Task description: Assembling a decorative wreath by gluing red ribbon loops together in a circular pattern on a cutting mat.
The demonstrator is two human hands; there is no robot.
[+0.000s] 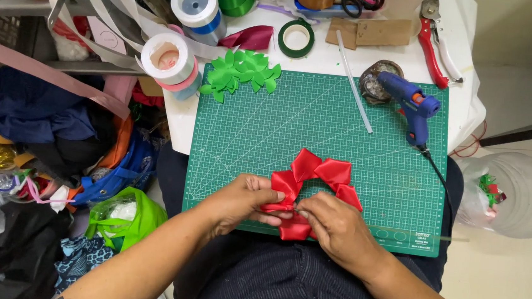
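Note:
A ring of folded red satin ribbon petals (316,172) lies at the near edge of a green cutting mat (268,124). My left hand (243,201) pinches the ring's lower left petals. My right hand (336,228) grips the lower petals from the right, its fingertips meeting the left hand's at the ribbon. Part of the ring is hidden under both hands. A pile of green ribbon leaves (241,73) sits at the mat's far left corner.
A blue hot glue gun (411,107) rests at the mat's far right by a small dish (375,82), with a glue stick (353,90) beside it. Ribbon spools (172,60), green tape (296,38), red pruners (435,46) and scissors stand behind. Bags clutter the floor at left.

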